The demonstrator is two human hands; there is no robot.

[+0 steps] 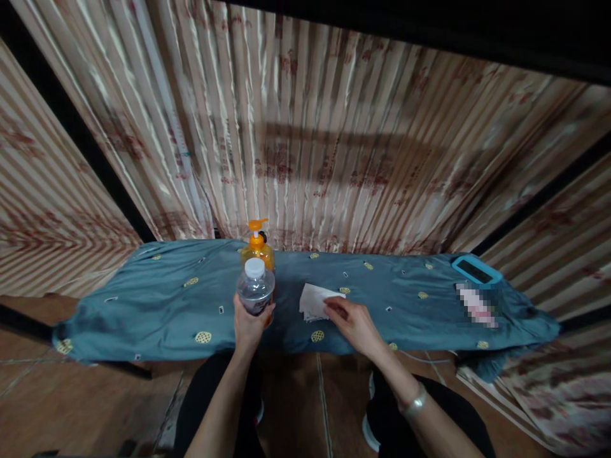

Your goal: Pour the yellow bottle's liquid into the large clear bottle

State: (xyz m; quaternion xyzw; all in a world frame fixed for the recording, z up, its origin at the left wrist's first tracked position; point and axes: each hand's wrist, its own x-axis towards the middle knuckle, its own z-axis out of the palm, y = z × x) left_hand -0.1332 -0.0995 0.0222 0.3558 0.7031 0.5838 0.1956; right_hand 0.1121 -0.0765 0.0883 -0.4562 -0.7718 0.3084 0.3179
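My left hand (249, 326) is wrapped around a clear plastic bottle (256, 289) with a white cap, upright near the front of the covered table. Right behind it stands an amber pump bottle (258, 249) with an orange pump top, its lower part hidden by the clear bottle. To the right, my right hand (349, 320) pinches the right end of a folded white tissue (315, 301) over the cloth. The tissue's lower left edge looks ragged. A silvery bracelet sits on my right wrist.
A blue-green patterned cloth (162, 318) covers the narrow table. A light-blue framed device with a dark screen (477, 270) lies at the right end, with a blurred-out item (476, 306) in front. Pleated curtains (305, 127) hang behind, and dark posts (90, 146) flank the table.
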